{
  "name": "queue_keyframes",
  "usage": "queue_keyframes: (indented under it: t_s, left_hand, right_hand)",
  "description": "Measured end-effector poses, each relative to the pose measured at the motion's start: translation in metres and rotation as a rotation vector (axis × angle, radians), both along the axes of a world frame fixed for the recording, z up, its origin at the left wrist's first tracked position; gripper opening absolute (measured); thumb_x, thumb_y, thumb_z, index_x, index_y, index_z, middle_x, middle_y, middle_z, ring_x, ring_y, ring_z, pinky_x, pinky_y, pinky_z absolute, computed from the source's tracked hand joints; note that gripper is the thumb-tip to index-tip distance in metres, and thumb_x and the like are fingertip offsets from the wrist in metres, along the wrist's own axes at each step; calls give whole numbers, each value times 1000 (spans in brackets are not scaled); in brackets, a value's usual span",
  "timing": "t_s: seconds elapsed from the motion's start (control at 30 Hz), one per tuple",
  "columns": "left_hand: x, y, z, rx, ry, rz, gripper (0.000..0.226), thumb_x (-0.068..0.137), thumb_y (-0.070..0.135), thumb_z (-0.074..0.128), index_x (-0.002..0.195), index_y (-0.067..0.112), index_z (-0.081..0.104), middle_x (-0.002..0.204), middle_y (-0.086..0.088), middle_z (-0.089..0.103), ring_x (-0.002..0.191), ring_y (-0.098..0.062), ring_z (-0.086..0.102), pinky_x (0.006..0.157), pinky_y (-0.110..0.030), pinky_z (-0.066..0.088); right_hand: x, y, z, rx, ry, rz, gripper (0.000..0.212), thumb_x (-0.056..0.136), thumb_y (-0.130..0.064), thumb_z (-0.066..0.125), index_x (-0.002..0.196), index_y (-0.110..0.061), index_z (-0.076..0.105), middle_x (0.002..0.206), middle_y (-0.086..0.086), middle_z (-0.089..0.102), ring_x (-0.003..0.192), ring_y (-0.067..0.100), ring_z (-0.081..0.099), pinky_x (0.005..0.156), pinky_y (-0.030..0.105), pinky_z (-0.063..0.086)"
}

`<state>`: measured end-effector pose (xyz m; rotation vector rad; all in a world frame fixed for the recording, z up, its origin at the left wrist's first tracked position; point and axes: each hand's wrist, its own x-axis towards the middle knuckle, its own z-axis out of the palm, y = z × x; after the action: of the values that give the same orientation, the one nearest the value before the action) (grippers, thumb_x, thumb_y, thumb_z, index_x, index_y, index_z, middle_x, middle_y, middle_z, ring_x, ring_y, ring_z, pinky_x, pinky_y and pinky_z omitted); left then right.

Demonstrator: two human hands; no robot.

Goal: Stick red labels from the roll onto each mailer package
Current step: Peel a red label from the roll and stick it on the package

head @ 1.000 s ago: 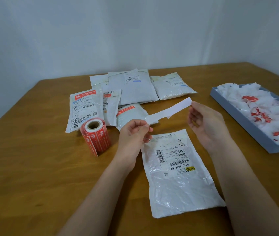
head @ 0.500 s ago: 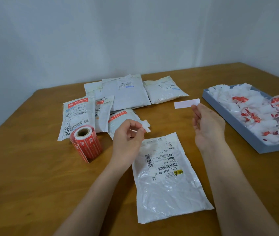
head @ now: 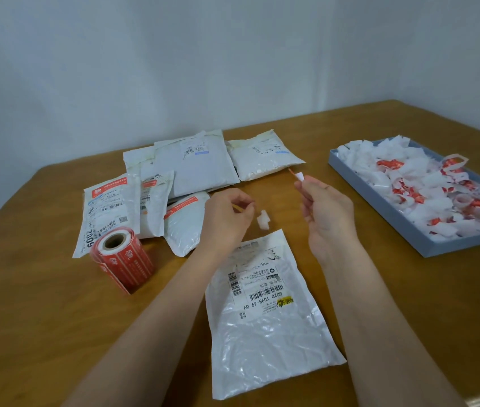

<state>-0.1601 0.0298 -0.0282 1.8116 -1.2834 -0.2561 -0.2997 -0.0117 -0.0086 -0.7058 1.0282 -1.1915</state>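
Observation:
A white mailer (head: pixel 265 315) with a barcode slip lies flat in front of me. The red label roll (head: pixel 123 257) stands to its left. Above the mailer's top right corner, my right hand (head: pixel 326 212) pinches a small label (head: pixel 298 175) that shows its white back and a red edge. My left hand (head: pixel 227 218) hovers over the mailer's top left with thumb and fingers curled together. A crumpled white backing scrap (head: pixel 263 223) sits just right of those fingertips; whether they still touch it is unclear.
A pile of white mailers (head: pixel 192 168), some with red labels, lies at the back of the wooden table. A grey-blue tray (head: pixel 467 241) heaped with white and red paper scraps stands at the right. A white wall rises behind the table.
The long white strip between my hands has come apart. My right hand now holds only a small label piece, turned edge-on. The white scrap now shows lower, beside my left fingertips.

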Motion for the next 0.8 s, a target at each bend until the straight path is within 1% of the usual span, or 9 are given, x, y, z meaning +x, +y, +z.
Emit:
queue_keyframes:
  t_s: [0.1,0.2,0.27,0.33,0.37,0.47,0.6,0.73,0.8]
  left_hand:
    - [1,-4,0,21,-16,35,1,86,18,70,87,19,70,83,10,64,70,1,55,58,-5,40]
    - [2,0,4,-3,45,61,6,87,22,70,85,22,64,83,8,63,71,-4,57,59,-11,39]
    - [2,9,9,-27,116,55,8,90,21,66,84,25,61,82,6,63,69,-10,62,62,-17,47]
    - [5,23,14,-27,212,55,7,92,19,63,86,23,62,83,4,65,67,-13,67,64,-23,56]
    - [6,31,15,-21,265,54,4,93,18,62,90,21,64,84,3,66,67,-12,68,65,-22,57]
    - [13,55,14,-7,406,44,7,93,17,61,95,13,66,86,-1,70,65,-10,68,63,-19,56]
    - [22,78,8,-12,531,67,10,94,18,61,96,10,66,87,-2,72,71,-18,70,66,-21,55]
    - [28,88,2,-22,822,94,15,93,22,61,97,9,68,90,-7,73,78,-20,70,76,-28,56]
    - [31,89,2,-17,933,95,19,93,26,61,99,9,67,90,-7,72,79,-20,70,79,-29,56]
  right_hand:
    - [1,2,0,-4,8,25,11,89,-12,65,87,-22,67,92,-3,72,97,9,62,103,33,45]
    - [2,2,0,-21,13,69,11,89,-11,64,91,-21,68,93,-2,72,95,8,63,97,28,47]
    - [2,2,-1,-38,18,109,11,89,-10,63,96,-18,68,94,-1,72,92,7,63,89,23,49]
    - [3,2,-1,-53,29,154,12,90,-11,63,99,-17,69,92,-1,71,89,7,63,84,22,49]
    - [4,2,-2,-59,34,176,13,90,-12,63,101,-15,69,90,-1,71,87,8,62,84,24,49]
    - [8,4,-3,-78,35,231,16,90,-13,64,105,-11,70,86,-1,70,85,10,59,85,26,48]
    - [12,10,-2,-112,67,329,15,90,-19,64,102,-12,71,89,-2,68,90,11,59,87,27,48]
    - [19,16,-3,-157,137,377,12,91,-23,65,93,-13,70,73,-4,59,78,12,53,83,28,47]
    - [21,18,-3,-198,158,405,9,92,-20,62,93,-14,69,71,-4,54,74,12,50,84,29,48]
